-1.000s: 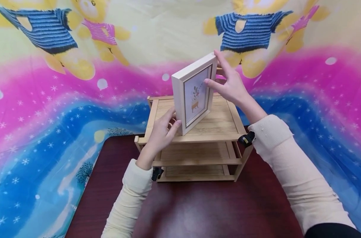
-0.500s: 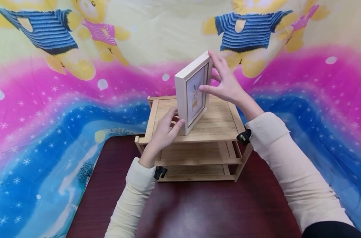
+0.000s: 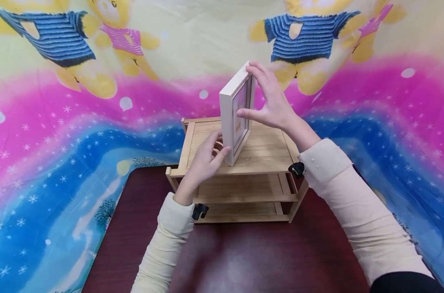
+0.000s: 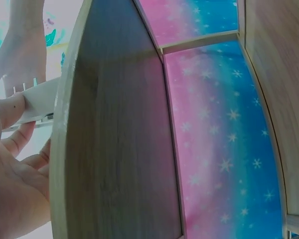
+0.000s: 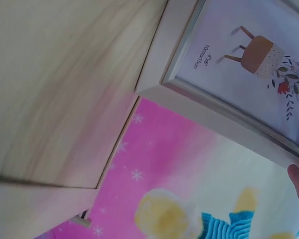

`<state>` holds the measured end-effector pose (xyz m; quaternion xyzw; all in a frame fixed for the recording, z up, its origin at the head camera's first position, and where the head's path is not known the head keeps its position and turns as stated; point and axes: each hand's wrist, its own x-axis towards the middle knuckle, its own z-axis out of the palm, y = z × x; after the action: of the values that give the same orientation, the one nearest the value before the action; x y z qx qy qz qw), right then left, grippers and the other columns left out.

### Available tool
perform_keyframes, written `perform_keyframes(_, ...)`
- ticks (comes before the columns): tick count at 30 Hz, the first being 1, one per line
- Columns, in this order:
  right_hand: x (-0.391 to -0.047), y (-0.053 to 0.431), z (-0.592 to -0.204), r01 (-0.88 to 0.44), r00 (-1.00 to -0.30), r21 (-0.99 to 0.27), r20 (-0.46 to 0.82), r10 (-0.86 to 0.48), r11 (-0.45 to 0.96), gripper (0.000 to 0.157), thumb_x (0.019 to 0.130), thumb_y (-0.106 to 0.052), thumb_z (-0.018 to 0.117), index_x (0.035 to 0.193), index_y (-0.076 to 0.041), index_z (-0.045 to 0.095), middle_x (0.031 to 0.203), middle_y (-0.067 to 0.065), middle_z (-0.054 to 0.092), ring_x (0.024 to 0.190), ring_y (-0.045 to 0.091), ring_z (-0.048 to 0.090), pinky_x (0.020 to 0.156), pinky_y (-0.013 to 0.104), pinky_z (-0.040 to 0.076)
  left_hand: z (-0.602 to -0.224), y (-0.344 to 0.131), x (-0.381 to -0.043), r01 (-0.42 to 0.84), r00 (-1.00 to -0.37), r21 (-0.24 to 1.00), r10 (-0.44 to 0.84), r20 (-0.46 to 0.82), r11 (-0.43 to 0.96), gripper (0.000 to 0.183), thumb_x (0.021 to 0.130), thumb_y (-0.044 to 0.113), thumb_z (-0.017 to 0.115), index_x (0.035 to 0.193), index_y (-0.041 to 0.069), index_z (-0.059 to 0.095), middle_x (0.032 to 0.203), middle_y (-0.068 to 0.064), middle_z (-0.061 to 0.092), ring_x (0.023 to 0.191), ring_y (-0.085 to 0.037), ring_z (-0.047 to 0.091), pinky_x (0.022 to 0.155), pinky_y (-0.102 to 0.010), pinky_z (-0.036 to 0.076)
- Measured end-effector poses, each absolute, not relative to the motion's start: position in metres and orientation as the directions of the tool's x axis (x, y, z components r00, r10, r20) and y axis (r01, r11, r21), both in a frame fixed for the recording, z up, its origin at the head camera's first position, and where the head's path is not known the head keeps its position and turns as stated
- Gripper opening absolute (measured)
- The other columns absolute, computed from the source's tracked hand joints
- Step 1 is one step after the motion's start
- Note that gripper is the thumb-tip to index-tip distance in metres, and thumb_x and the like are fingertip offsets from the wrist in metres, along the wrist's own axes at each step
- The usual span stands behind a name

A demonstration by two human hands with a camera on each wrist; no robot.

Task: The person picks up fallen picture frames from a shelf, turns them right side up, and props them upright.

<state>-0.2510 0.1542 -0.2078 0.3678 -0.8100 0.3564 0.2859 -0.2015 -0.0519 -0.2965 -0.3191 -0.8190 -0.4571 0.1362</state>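
Frame: The white rectangular picture frame [image 3: 227, 122], smooth and thick-sided with a narrow greyish inner edge, stood upright between the two hands, its foot on the rack top.
Left hand: The left hand [image 3: 206, 158] pinched the frame's near side low down, thumb in front and fingers curled behind.
Right hand: The right hand [image 3: 274, 106] held the far upper part, fingers at the top corner and thumb against the front.
Print inside frame: A pale paper print [image 5: 259, 55] showed a brown-and-white pot on legs, leafy sprigs, a red flower and size lettering, left of the right hand.
Rack: The light wooden three-tier rack [image 3: 269, 150], straight-grained with slim rails, stood beneath both hands; the frame was on its highest tier.
Sleeves: Cream cloth sleeves [image 3: 353, 215] ended in folded cuffs behind each hand, a black clip [image 3: 200, 211] beside each cuff.
Desk: The dark red-brown, glossy desk [image 3: 251, 260] lay below the hands.
Room: Beyond the hands hung a printed cloth [image 3: 192, 40] with yellow bears, pink and blue bands and white snowflakes.
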Motion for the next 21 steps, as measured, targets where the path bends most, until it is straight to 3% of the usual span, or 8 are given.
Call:
perform_keyframes(3, -0.250, 0.152, -0.206, -0.798, -0.570, -0.367, 0.715, -0.403, 0.477, 0.100, 0.065, -0.070, 0.062, 0.136, -0.005, 0.036, 0.146, 0.011, 0.025, 0.134, 0.012, 0.016, 0.106, 0.035, 0.019, -0.296, -0.049, -0.200, 0.645, -0.763, 0.659, 0.376, 0.526, 0.386, 0.032, 0.093, 0.016, 0.052, 0.122, 0.004, 0.047, 0.103, -0.011, 0.057, 0.083, -0.019, 0.055, 0.067, -0.032, 0.048)
perform_keyframes(10, -0.248, 0.150, -0.201, -0.786, -0.592, -0.375, 0.684, -0.426, 0.491, 0.095, 0.066, -0.057, 0.071, 0.135, -0.004, 0.035, 0.146, 0.011, 0.024, 0.133, 0.009, 0.017, 0.103, 0.032, 0.028, -0.295, -0.041, -0.196, 0.641, -0.767, 0.655, 0.331, 0.549, 0.399, 0.030, 0.091, 0.015, 0.054, 0.117, 0.001, 0.049, 0.093, -0.011, 0.055, 0.076, -0.018, 0.055, 0.062, -0.028, 0.049)
perform_keyframes(16, -0.247, 0.147, -0.200, -0.779, -0.598, -0.358, 0.671, -0.438, 0.514, 0.099, 0.065, -0.058, 0.071, 0.136, -0.001, 0.033, 0.146, 0.012, 0.025, 0.134, 0.010, 0.016, 0.107, 0.032, 0.019, -0.296, -0.033, -0.191, 0.616, -0.786, 0.656, 0.280, 0.551, 0.437, 0.028, 0.091, 0.014, 0.055, 0.115, 0.002, 0.049, 0.093, -0.011, 0.052, 0.077, -0.018, 0.056, 0.064, -0.025, 0.048)
perform_keyframes(21, -0.244, 0.142, -0.198, -0.759, -0.616, -0.343, 0.653, -0.441, 0.554, 0.099, 0.065, -0.048, 0.075, 0.140, -0.002, 0.029, 0.147, 0.009, 0.024, 0.134, 0.010, 0.016, 0.108, 0.034, 0.017, -0.296, -0.025, -0.188, 0.597, -0.793, 0.656, 0.220, 0.568, 0.461, 0.024, 0.088, 0.010, 0.057, 0.110, 0.001, 0.051, 0.091, -0.011, 0.052, 0.075, -0.019, 0.056, 0.064, -0.027, 0.050)
